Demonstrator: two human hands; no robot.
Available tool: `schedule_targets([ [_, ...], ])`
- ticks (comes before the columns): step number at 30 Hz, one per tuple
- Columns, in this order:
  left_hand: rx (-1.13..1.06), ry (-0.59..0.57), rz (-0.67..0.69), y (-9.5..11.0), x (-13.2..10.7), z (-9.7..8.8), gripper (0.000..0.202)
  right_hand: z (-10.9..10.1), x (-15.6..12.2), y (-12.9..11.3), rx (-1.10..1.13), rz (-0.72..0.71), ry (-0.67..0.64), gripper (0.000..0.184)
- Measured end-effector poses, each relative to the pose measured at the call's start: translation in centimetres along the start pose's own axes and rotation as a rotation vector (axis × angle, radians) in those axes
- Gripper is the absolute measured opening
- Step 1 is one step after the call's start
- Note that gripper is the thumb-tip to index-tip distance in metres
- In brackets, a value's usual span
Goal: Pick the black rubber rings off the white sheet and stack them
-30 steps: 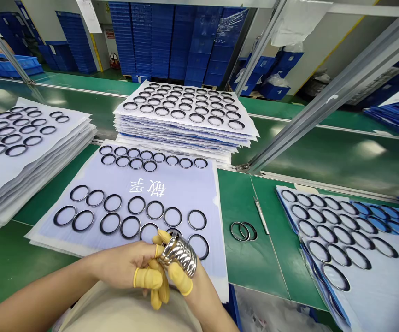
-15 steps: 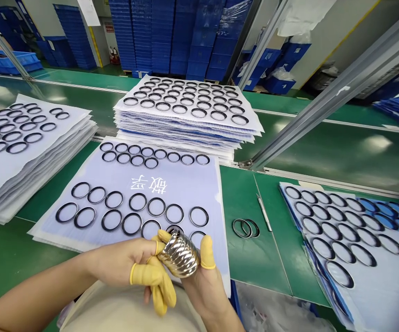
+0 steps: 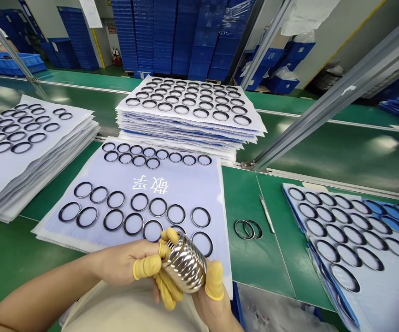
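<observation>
A stack of shiny silver metal rings [image 3: 184, 263] lies sideways between my hands, above the near edge of a pale printed sheet [image 3: 185, 184]. My left hand [image 3: 133, 266] wears yellow finger cots and grips the stack's left end. My right hand [image 3: 210, 295] holds the right end, with a yellow-cotted thumb pressed against it. Black-rimmed rings [image 3: 158, 207] lie in rows on the sheet. My hands and the stack hide its lower part, and the closest ring [image 3: 202, 244] sits just beyond the stack.
A tall stack of ringed sheets [image 3: 189, 129] stands behind, with others at left [image 3: 40, 170] and right [image 3: 375, 295]. Two loose rings [image 3: 248, 229] and a slim metal knife [image 3: 267, 214] lie on the green bench. An aluminium rail [image 3: 334, 103] crosses at right.
The ring stack has shifted slightly right and down in my hands. My right thumb now lies lower on its right end, and the view has drifted slightly.
</observation>
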State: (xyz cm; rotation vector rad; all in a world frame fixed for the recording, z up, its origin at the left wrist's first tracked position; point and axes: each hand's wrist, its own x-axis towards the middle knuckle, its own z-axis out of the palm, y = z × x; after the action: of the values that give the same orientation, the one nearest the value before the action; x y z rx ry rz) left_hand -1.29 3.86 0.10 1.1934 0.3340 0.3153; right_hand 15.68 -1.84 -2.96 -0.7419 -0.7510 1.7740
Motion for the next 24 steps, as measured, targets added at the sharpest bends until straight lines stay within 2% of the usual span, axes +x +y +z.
schedule_targets([
  [6,-0.007,0.020,-0.010,-0.53,0.10,-0.16,0.071,0.60,0.09,-0.41,-0.005,-0.011,-0.058,0.080],
  [11,-0.042,0.024,-0.025,-0.48,0.14,0.02,0.067,0.14,-0.08,-0.14,-0.021,0.004,-0.006,0.076],
  [17,-0.014,0.001,-0.026,0.18,0.22,0.27,0.066,-0.22,-0.07,-0.18,-0.016,-0.025,0.007,0.056],
  [24,-0.043,0.034,-0.055,0.05,0.15,0.45,0.064,-0.13,0.22,-0.57,0.157,0.193,0.133,0.053],
])
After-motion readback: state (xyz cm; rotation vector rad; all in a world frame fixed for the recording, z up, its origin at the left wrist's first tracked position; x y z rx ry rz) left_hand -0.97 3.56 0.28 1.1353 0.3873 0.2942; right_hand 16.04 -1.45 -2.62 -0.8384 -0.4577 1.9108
